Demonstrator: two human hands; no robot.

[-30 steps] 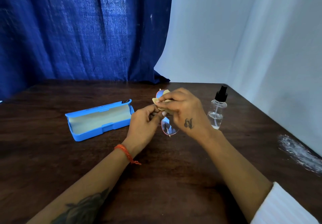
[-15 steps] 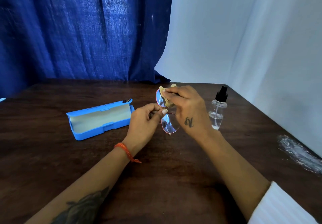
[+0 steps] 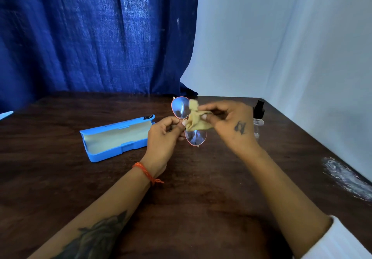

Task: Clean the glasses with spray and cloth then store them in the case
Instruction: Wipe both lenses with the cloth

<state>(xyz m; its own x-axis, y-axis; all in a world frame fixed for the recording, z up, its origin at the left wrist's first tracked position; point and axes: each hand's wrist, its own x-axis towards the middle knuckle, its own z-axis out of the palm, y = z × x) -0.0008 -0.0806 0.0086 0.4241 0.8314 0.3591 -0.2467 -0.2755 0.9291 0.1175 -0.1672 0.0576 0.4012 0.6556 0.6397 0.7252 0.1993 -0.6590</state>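
Note:
The glasses [image 3: 179,107], thin red-rimmed with bluish lenses, stand on end above the table, one lens above the other. My left hand [image 3: 164,136] pinches them at the bridge. My right hand [image 3: 231,124] holds a small yellow cloth [image 3: 195,117] by one edge, and the cloth hangs over the middle of the glasses, between the two lenses. The open blue case [image 3: 118,138] lies on the table to the left, its pale lining showing. The clear spray bottle [image 3: 258,117] with a black nozzle stands behind my right hand, partly hidden.
The dark wooden table [image 3: 181,208] runs out at its right edge, where a white smear [image 3: 346,176] lies on the wood. A blue curtain [image 3: 90,37] hangs behind on the left and a white sheet [image 3: 281,37] on the right.
My right hand has drawn back to the right off the upper lens, pulling the cloth with it. The upper lens, covered a second ago, is now bare. The left hand keeps its hold.

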